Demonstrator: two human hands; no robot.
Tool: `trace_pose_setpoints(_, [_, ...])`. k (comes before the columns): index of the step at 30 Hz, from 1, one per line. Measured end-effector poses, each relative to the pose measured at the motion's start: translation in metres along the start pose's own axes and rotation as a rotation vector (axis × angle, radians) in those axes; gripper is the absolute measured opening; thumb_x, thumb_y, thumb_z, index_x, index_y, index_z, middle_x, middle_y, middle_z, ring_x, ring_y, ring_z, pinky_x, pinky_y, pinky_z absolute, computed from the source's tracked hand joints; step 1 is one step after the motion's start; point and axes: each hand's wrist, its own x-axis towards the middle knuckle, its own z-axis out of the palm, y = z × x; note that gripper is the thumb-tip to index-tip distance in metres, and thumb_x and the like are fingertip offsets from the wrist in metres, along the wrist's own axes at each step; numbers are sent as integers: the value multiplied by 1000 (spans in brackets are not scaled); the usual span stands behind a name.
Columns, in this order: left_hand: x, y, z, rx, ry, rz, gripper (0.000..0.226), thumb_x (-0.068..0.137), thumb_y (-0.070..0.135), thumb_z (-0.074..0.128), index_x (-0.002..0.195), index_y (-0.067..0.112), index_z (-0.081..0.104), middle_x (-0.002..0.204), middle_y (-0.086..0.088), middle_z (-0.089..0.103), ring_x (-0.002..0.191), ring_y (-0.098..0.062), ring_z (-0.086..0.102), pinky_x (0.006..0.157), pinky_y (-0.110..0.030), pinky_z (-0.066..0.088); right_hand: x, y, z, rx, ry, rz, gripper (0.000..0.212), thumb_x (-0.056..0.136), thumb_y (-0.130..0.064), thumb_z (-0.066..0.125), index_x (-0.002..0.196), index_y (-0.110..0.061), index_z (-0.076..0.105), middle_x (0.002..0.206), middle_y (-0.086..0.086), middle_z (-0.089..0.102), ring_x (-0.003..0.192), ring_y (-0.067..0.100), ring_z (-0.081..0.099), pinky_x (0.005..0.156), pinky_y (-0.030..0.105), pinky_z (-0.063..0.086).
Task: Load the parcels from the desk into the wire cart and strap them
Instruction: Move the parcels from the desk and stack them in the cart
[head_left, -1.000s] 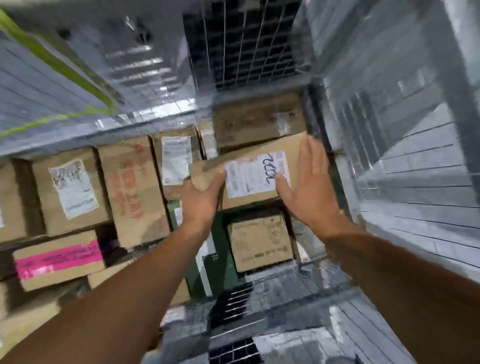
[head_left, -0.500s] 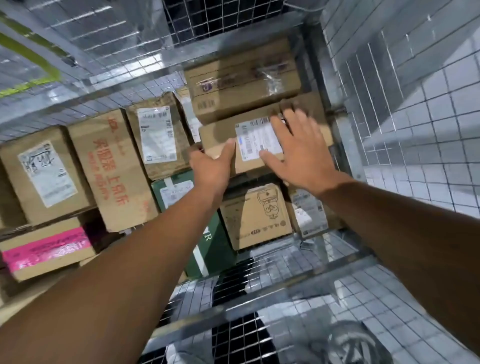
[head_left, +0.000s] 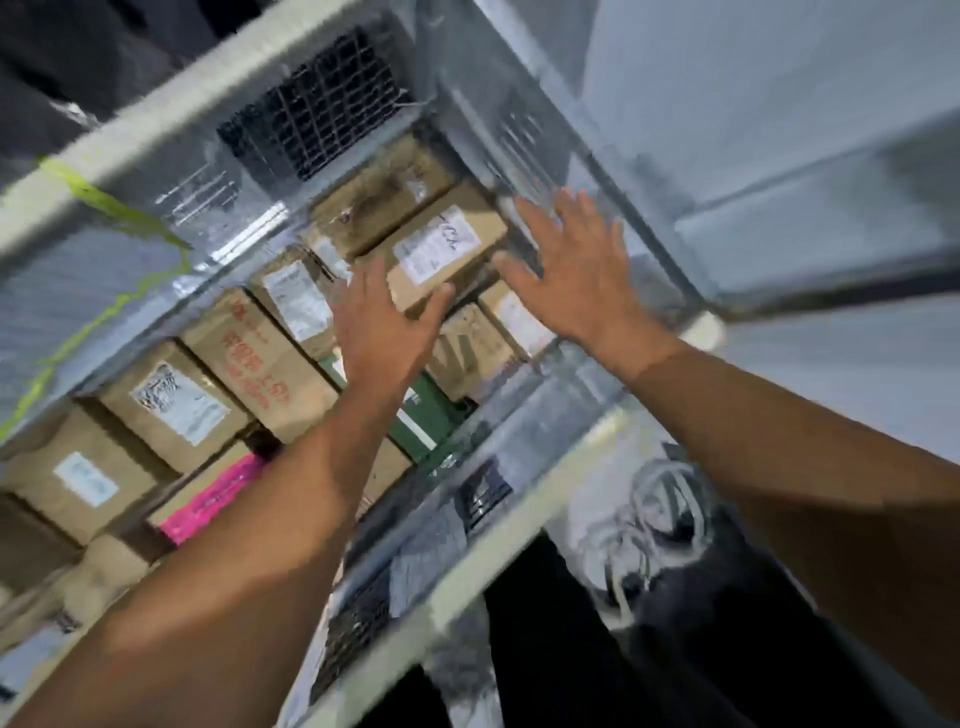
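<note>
Finds the labelled cardboard parcel lying in the far right corner of the wire cart, on top of other boxes; shows the left hand splayed wide over its near end, gripping nothing; shows the right hand equally spread and empty, just beside its right edge; cannot tell contact through blur.

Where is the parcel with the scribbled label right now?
Head view: the labelled parcel sits atop the stack in the wire cart's far right corner, between the open left hand and right hand, just in front of another brown box.
</note>
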Motion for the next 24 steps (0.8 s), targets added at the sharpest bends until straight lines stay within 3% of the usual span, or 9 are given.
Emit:
trace_pose_setpoints(4, [-85,54,-48,94,-60,293,85,92,79,46,160,30,35,171,-8,23,158,-35,12,126,-55,13,-139,0,-62,39,146,272,75,96,-68,38,159,-28,40,167,14,32,157,37,21,122,63,18])
trace_pose_setpoints(9, [-212,116,-66,274,-224,520,88,87,84,39,156,30,42,167,-8,32,155,-37,21,125,-54,18,-318,7,-89,258,131,730,72,100,-62,48,163,-32,30,171,9,22,159,30,12,126,58,8])
trace_pose_setpoints(12, [-296,153,-49,342,-372,678,84,89,81,45,157,32,40,166,-8,34,154,-39,21,123,-56,21,-422,24,-98,389,209,973,71,98,-63,48,161,-34,32,171,6,24,159,28,14,127,59,6])
trace_pose_setpoints(17, [-438,208,-9,479,-567,1078,82,90,78,46,158,35,37,168,-5,30,155,-34,19,123,-54,21,-584,61,-113,452,398,1241,66,99,-59,53,157,-30,42,165,15,35,152,34,31,124,54,22])
trace_pose_setpoints(24, [-633,254,72,570,-798,1492,81,94,73,47,160,29,33,168,-7,29,157,-32,18,126,-53,17,-792,76,-98,576,760,1638,67,101,-62,48,160,-32,37,168,10,31,157,27,20,126,55,14])
